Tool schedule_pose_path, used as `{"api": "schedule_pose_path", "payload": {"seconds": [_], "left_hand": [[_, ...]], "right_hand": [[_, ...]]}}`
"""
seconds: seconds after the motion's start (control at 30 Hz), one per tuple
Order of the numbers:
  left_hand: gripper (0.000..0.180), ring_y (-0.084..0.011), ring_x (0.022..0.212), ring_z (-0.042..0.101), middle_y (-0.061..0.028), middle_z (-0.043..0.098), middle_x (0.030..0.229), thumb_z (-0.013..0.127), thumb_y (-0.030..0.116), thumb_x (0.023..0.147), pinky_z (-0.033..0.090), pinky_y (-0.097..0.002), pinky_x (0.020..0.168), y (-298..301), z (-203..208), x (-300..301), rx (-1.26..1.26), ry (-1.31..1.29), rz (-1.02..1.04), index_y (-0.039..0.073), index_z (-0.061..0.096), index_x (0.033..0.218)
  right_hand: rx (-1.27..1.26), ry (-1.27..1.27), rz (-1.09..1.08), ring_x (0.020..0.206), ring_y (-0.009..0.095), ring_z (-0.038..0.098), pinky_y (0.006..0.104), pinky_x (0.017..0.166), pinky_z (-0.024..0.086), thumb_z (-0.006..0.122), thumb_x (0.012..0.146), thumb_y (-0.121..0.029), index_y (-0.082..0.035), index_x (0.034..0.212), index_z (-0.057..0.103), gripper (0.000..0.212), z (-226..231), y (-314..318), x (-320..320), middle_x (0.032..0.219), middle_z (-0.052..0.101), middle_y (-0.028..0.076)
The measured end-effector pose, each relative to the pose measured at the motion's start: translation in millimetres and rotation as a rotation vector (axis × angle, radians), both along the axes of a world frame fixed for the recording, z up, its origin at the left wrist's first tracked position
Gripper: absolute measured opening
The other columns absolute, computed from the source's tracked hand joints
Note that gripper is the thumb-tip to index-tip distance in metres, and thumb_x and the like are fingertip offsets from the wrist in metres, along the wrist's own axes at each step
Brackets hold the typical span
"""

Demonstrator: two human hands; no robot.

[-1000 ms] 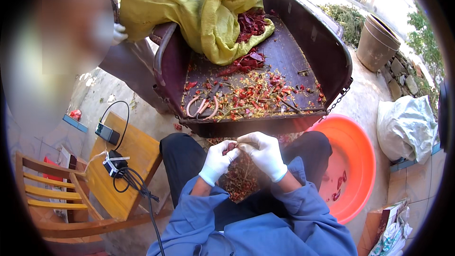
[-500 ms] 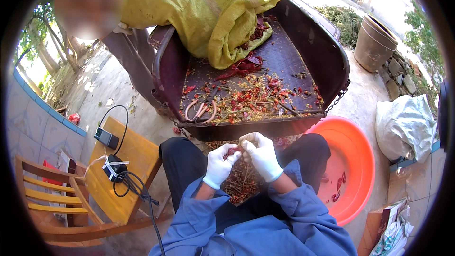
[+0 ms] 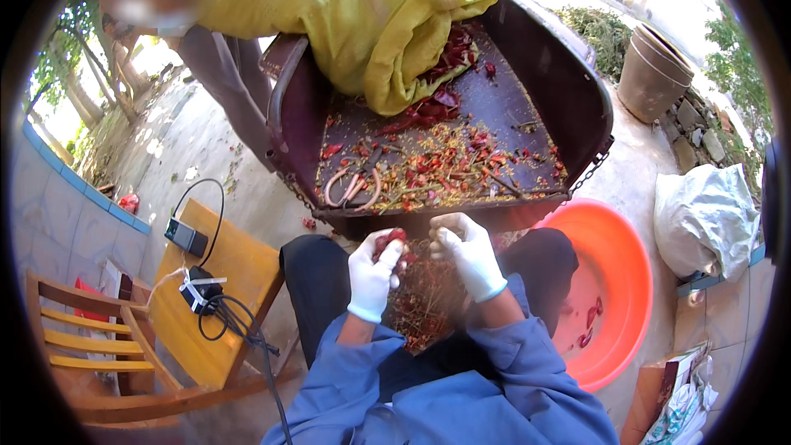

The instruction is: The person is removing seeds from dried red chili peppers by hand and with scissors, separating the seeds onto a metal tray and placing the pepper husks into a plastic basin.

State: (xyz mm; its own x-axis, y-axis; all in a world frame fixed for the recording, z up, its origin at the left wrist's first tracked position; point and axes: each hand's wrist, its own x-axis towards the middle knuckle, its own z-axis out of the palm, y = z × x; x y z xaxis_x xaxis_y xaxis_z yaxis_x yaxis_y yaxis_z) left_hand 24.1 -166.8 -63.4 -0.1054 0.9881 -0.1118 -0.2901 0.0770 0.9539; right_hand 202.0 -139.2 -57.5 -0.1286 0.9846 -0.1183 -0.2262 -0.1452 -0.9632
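Both my hands wear white gloves and meet over my lap. My left hand [image 3: 372, 274] pinches a dried red chili [image 3: 390, 241]. My right hand [image 3: 468, 252] is closed on the same chili from the right. Under them a heap of dried chilies and stems [image 3: 424, 306] lies on my dark trousers. In front of my knees stands a dark metal cart tray [image 3: 568, 107] strewn with chili scraps, with scissors [image 3: 353, 188] on its near left.
A yellow sack [image 3: 362, 16] spills red chilies into the tray's far end. An orange basin [image 3: 618, 297] with a few chilies sits on my right. A wooden chair [image 3: 198, 313] with black devices and cables stands left. Another person stands at upper left. A white bag [image 3: 709, 218] and a pot [image 3: 655, 74] are at right.
The view has tilted and shifted; my hands stay together over my lap, working a chili, slightly higher toward the tray's edge. The person at upper left has shifted in view.
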Motion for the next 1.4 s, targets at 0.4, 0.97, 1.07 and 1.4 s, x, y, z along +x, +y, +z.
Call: {"api": "schedule_pose_path", "payload": {"seconds": [0.4,0.97,1.07,1.4], "left_hand": [[0.046,-0.0227,0.093,0.07,-0.0134,0.069,0.105,0.071,0.009,0.087,0.054,-0.031,0.084,1.0,16.2,-3.2,0.404,0.836,-0.006,0.006,0.061,0.131],[0.039,-0.004,0.065,0.059,-0.0036,0.069,0.1,0.065,0.015,0.096,0.044,-0.0181,0.047,-1.6,8.2,0.9,0.011,0.298,-0.252,0.007,0.062,0.134],[0.04,-0.0049,0.067,0.06,-0.0042,0.069,0.105,0.063,0.015,0.097,0.044,-0.0174,0.046,-1.1,14.9,4.1,-0.053,0.24,-0.227,0.005,0.06,0.136],[0.046,-0.0213,0.091,0.068,-0.0134,0.07,0.111,0.06,0.033,0.099,0.054,-0.0329,0.081,2.7,-16.2,-0.3,0.25,0.781,-0.186,0.008,0.058,0.137]], "right_hand": [[0.256,-0.104,0.097,0.108,0.016,0.064,0.03,0.095,0.05,0.066,0.095,-0.009,0.005,0.129,0.059,0.037,11.5,-19.7,-18.4,0.118,0.068,0.011],[0.15,-0.144,-0.054,0.081,0.008,0.062,0.024,0.076,0.05,0.067,0.093,-0.008,0.002,0.103,0.063,0.014,14.4,-22.1,-11.1,0.089,0.068,0.004],[0.157,-0.07,-0.112,0.079,0.007,0.061,0.0236,0.074,0.05,0.067,0.094,-0.008,0.001,0.102,0.061,0.014,9.3,-20.9,-9.5,0.089,0.067,0.003],[-0.049,-0.082,0.076,0.091,0.008,0.059,0.0237,0.077,0.049,0.057,0.102,-0.022,0.001,0.119,0.059,0.028,5.9,-23.6,-17.7,0.104,0.065,0.004]]}}
